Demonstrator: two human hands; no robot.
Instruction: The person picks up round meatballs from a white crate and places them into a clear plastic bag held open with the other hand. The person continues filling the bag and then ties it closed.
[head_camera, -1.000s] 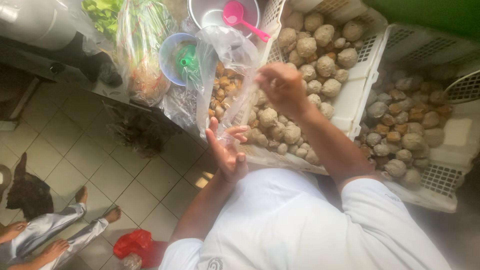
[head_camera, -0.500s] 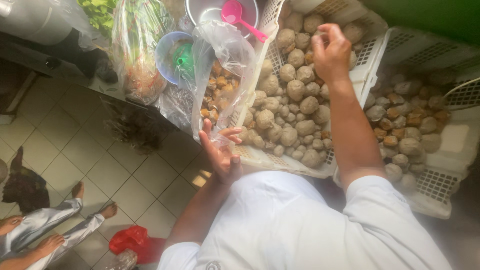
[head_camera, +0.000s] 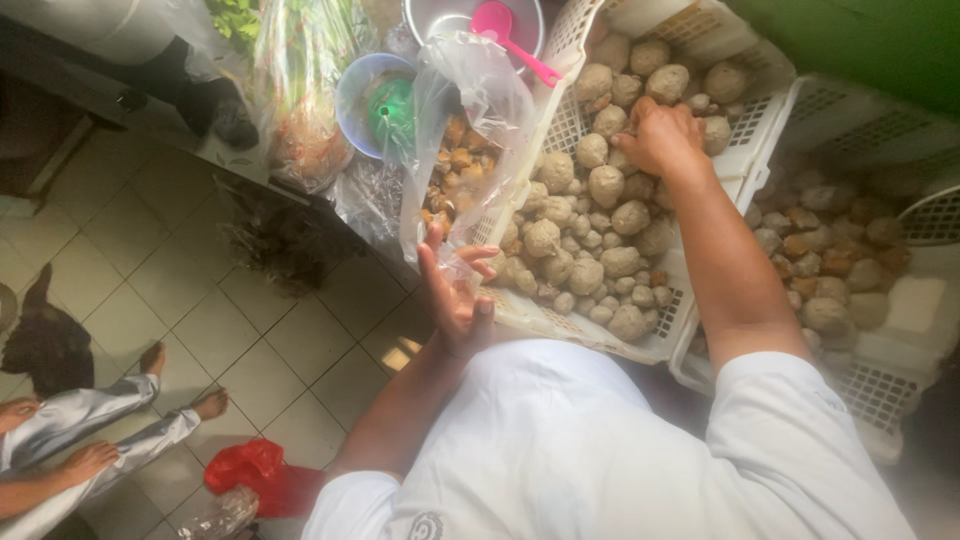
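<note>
1. I'm watching the right hand (head_camera: 660, 135) reaching into the white plastic basket (head_camera: 570, 40), fingers curling down onto the pile of pale round lumps (head_camera: 590, 230). They look like root vegetables or meatballs, can't say which. The fingers are bending together around something, but whether one is actually gripped I can't tell.
2. The left hand (head_camera: 455, 295) is holding the lower edge of a clear plastic bag (head_camera: 470, 110), fingers spread apart with the thumb pinching the film. I'm guessing it's held that way so the mouth is staying open right beside the basket.
3. The bag is already carrying some browner pieces (head_camera: 450, 170) and is hanging against the basket's left rim.
4. A second white basket (head_camera: 900, 400) with a darker mix is sitting just to the right, touching the first.
5. Further back, a blue bowl (head_camera: 360, 95) and a pink scoop (head_camera: 505, 30) are sitting on the counter (head_camera: 230, 165).
6. Down on the tiled floor (head_camera: 160, 290), someone else's bare feet (head_camera: 180, 385) and a red bag (head_camera: 255, 470) are showing.
</note>
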